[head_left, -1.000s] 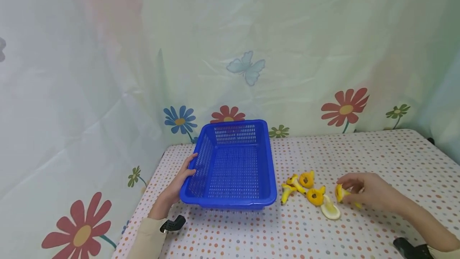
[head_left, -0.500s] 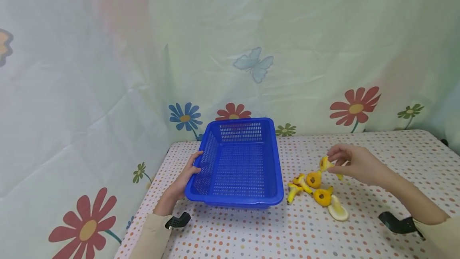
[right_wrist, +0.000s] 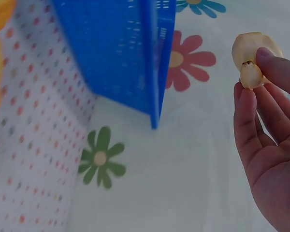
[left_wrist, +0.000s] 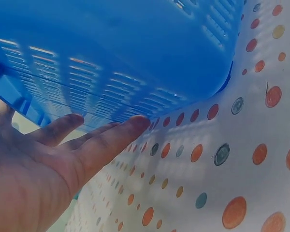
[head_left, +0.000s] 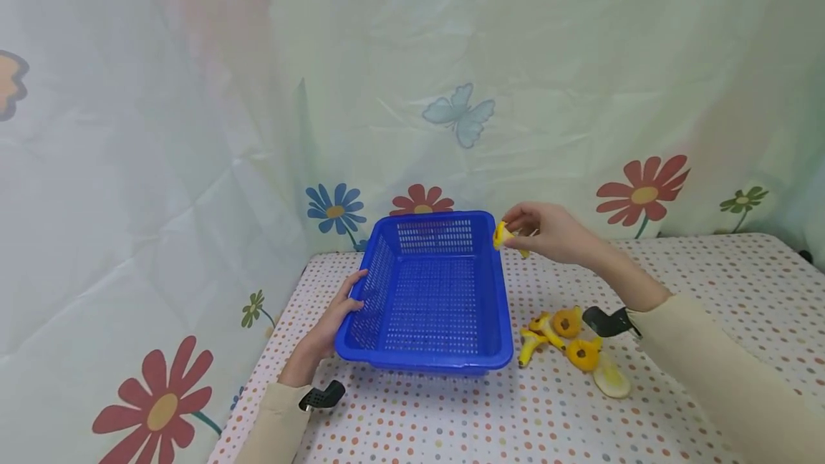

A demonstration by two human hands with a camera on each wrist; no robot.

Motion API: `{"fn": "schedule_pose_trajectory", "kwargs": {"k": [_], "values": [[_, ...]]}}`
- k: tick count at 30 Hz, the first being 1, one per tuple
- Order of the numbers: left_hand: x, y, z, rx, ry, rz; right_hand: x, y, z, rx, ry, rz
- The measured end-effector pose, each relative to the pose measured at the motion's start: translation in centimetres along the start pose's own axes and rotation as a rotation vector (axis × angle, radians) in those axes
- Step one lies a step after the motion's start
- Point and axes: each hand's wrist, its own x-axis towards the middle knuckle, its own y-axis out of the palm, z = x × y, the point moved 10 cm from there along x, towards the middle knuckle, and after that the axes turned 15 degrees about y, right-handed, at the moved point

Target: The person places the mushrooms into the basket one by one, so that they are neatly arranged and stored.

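A blue plastic basket [head_left: 432, 299] with slotted walls stands on the table, its inside bare. My left hand [head_left: 331, 319] grips its left rim; in the left wrist view the fingers [left_wrist: 104, 145] lie along the outer wall below the rim. Just at the right rim, my right hand [head_left: 548, 235] pinches a yellow mushroom [head_left: 500, 236] in the air. The right wrist view shows the mushroom's pale cap [right_wrist: 245, 47] and stem between thumb and fingertips. Several more yellow mushrooms [head_left: 583, 354] lie on the table right of the basket, with a pale oval-capped one [head_left: 612, 378] nearest me.
The table [head_left: 451, 421] wears a white cloth with coloured dots. A curtain [head_left: 548, 92] printed with flowers and butterflies hangs behind it and along the left side. Each wrist carries a black camera mount [head_left: 322, 396].
My right hand has lifted the mushroom from the table's right side and carried it left to the basket's right rim. The left hand has kept its grip on the basket.
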Motion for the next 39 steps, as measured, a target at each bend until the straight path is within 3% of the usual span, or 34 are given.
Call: {"fn": "schedule_pose_trajectory", "kwargs": {"k": [11,20,28,39], "values": [[0.6,0.8,-0.2,0.014,0.039,0.022,6.8,4.5,4.3,0.092,-0.016,0.127],[1.0,0.4,0.2,-0.002,0.029,0.026,11.2,9.6,5.1,0.186,0.008,0.162],[1.0,-0.1,1.6,-0.015,0.032,0.013,14.1,14.3,3.1,0.248,0.133,0.193],[1.4,-0.2,1.8,0.005,0.031,0.025,16.1,17.8,-0.8,0.257,0.253,0.196]]}}
